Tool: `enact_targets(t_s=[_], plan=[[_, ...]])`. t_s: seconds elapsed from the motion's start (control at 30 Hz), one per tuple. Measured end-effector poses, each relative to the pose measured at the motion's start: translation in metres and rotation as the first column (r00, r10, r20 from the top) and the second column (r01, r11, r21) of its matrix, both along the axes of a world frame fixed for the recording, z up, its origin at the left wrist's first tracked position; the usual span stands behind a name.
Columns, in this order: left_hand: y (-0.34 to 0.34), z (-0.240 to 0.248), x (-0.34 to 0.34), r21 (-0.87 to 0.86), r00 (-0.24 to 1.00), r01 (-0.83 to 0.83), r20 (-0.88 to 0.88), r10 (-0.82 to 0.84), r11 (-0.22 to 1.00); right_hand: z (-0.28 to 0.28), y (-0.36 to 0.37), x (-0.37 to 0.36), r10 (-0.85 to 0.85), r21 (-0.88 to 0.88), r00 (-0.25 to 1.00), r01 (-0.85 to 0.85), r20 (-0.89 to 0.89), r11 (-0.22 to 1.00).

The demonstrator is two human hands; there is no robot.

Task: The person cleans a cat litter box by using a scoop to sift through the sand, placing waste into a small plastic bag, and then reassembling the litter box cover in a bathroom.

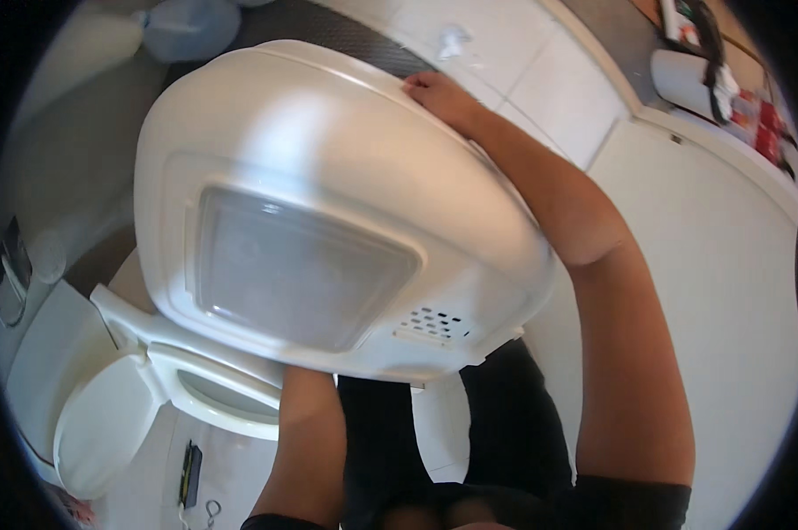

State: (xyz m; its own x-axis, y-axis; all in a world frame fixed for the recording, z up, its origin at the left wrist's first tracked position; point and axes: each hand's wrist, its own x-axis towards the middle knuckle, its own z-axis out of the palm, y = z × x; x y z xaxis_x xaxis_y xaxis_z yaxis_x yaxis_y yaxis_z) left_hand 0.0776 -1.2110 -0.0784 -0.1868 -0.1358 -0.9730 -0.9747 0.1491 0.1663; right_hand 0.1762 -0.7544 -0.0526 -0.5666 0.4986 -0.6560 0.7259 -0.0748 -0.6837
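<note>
A large white plastic covered litter box [346, 150] fills the middle of the view, held up tilted in front of my body. It has a greyish see-through door panel [302, 265] and a patch of small vent holes. My right arm reaches round its right side, and my right hand [438, 95] is closed over the far upper rim, with the fingertips curled on the edge. My left forearm [306, 433] passes under the near edge. The left hand is hidden beneath the litter box, so its grip does not show.
A white toilet [222, 389] with its lid [107, 424] raised stands at the lower left. A bluish plastic jug [191, 28] is at the far left, near a dark textured mat [372, 40]. A paper roll [681, 81] and red packages lie at the upper right, beyond a pale panel [699, 265].
</note>
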Motion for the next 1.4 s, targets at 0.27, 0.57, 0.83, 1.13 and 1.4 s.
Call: enact_targets(t_s=[0.27,0.57,0.83,1.13,1.4], plan=[[0.140,0.077,0.006,0.057,0.937,0.346,-0.066,-0.342,0.937,0.093,0.032,0.144,-0.434,-0.114,0.900,0.427,-0.045,0.897],[0.388,0.202,0.019,0.179,0.703,0.707,-0.275,-0.656,0.684,0.156,0.084,0.288,-0.767,-0.147,0.629,0.753,-0.128,0.642],[0.593,0.244,-0.001,0.271,0.555,0.832,-0.410,-0.724,0.485,0.221,0.194,0.307,-0.869,-0.063,0.477,0.871,-0.129,0.487],[0.825,0.239,-0.046,0.199,0.378,0.926,-0.487,-0.787,0.322,0.228,0.366,0.294,-0.926,-0.037,0.361,0.929,-0.114,0.367],[0.971,0.228,-0.067,-0.007,0.238,0.963,-0.458,-0.856,0.271,0.158,0.507,0.306,-0.962,-0.152,0.270,0.950,-0.044,0.274]])
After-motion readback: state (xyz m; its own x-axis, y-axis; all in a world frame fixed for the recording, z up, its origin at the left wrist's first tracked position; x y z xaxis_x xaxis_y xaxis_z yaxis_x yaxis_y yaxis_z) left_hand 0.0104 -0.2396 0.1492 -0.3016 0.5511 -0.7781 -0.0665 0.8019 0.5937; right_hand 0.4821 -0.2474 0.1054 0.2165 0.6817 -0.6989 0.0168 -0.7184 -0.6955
